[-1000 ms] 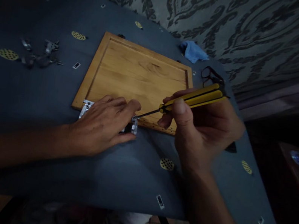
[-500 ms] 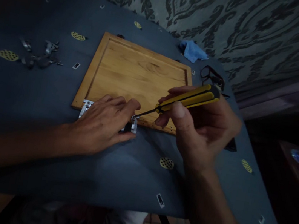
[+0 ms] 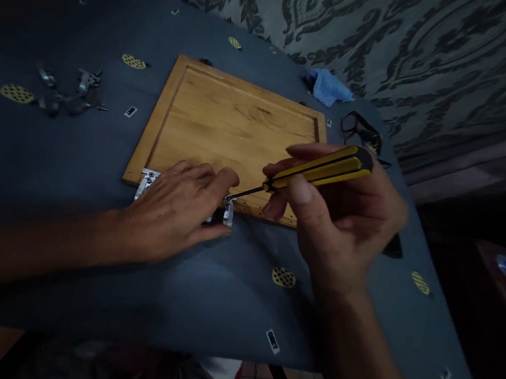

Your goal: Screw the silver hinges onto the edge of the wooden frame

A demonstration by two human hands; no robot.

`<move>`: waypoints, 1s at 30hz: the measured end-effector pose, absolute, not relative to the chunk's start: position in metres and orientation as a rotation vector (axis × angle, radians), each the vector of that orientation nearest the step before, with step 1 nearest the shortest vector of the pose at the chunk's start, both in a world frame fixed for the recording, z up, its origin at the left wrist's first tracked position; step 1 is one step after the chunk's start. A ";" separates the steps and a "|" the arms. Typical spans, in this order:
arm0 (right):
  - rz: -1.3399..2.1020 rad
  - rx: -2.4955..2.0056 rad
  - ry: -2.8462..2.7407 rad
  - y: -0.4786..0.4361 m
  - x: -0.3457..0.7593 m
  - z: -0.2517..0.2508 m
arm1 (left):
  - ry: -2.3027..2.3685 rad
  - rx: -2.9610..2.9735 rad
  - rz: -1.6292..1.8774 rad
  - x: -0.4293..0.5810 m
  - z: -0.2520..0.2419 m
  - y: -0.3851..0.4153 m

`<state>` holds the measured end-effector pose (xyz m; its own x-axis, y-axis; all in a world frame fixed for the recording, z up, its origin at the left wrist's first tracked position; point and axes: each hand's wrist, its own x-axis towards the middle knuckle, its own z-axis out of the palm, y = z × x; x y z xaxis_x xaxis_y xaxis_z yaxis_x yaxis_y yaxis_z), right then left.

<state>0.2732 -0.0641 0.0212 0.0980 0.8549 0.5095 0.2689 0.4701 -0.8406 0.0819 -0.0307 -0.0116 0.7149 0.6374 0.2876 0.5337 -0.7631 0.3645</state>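
My right hand (image 3: 340, 217) grips a yellow and black screwdriver (image 3: 319, 171), its thumb along the handle. The screwdriver's tip meets a metal bracket (image 3: 228, 212), which looks like a hinge, at the near edge of a wooden panel (image 3: 238, 129). Closed over that metal piece, my left hand (image 3: 176, 212) rests on the panel's near edge and covers most of the hardware. To its left, part of another silver metal fitting (image 3: 148, 180) shows at the panel's corner. The panel lies flat, its recessed face up.
Several loose metal fittings (image 3: 73, 91) lie on the blue patterned tablecloth (image 3: 73, 276) at the left. Behind the panel are a blue cloth (image 3: 328, 87) and a pair of glasses (image 3: 362, 130). A dark object (image 3: 393, 247) sits right of my right hand. A patterned wall borders the table's far side.
The whole view has shifted very slightly. Both hands keep nearly the same places, with the screwdriver tip still at the metal bracket; the right fingers have moved a little on the handle.
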 end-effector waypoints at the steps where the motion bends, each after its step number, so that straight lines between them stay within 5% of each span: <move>1: 0.609 -1.053 -1.462 -0.064 0.274 0.021 | 0.924 2.668 0.587 0.082 -0.012 -0.031; 30: 0.412 -1.025 -1.351 -0.057 0.266 0.013 | 0.914 2.672 0.601 0.081 -0.014 -0.031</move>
<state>0.2664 -0.0571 0.0134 0.2311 0.7659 0.5999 0.3013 0.5300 -0.7927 0.0814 -0.0309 -0.0141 0.7176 0.6289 0.2992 0.5245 -0.7706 0.3621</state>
